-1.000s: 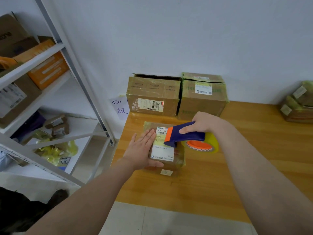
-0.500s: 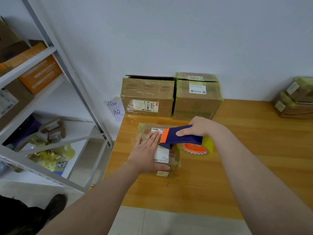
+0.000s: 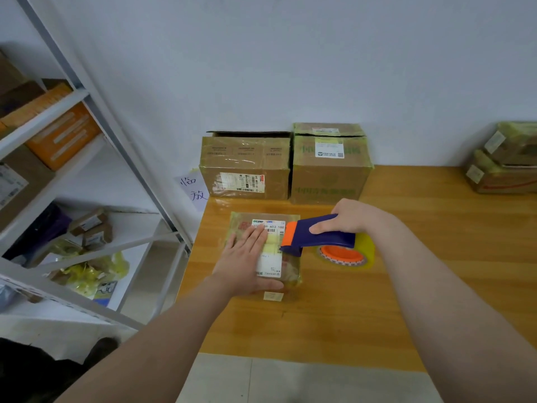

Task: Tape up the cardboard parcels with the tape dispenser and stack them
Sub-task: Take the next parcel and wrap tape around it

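Small parcel (image 3: 263, 251) flat near the table (image 3: 436, 286) corner, long axis running away from the person, left hand (image 3: 247, 263) spread flat pressing its top, right hand (image 3: 348, 219) gripping the tape dispenser (image 3: 322, 237), its orange nose pointing left onto the parcel's right edge

parcel label (image 3: 273, 260): part under left hand (image 3: 244, 263) | right-edge parcels (image 3: 505, 170): cropped | shelf boxes (image 3: 64, 135): blurred
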